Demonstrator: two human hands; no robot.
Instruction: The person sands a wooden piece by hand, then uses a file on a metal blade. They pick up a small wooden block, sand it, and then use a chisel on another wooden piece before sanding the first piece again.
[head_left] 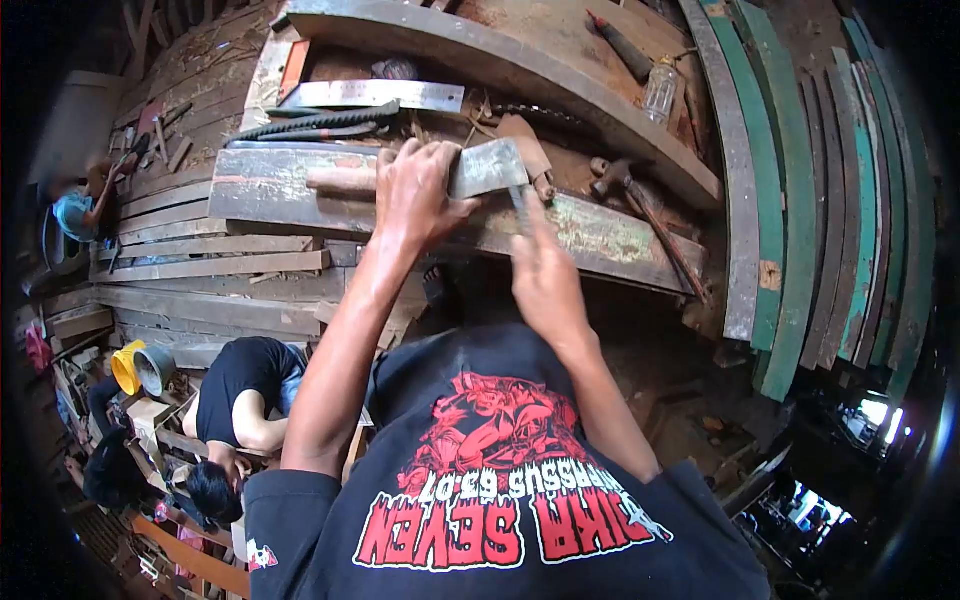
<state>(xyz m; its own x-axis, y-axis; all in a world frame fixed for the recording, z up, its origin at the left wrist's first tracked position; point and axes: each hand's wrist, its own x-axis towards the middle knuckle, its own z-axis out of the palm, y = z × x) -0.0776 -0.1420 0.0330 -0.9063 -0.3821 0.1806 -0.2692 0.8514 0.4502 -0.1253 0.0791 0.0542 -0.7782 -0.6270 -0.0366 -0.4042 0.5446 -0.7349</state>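
Note:
My left hand (420,195) grips a hatchet where its wooden handle (338,180) meets the flat steel blade (490,166). The blade lies sideways over a worn, paint-flecked plank (610,235). My right hand (545,275) is just below the blade's right end. Its fingers pinch a thin dark metal piece (520,203) that stands against the plank by the blade's edge. What this piece is cannot be made out. My black shirt with red print (500,480) fills the bottom of the view.
Behind the plank lie a steel ruler (370,95), twisted rebar (320,122), a hammer (618,178) and a plastic bottle (660,90). Curved green planks (800,200) run down the right. Lower left, a person in black (240,390) bends beside a yellow bucket (126,366); another person in blue (75,212) is farther off.

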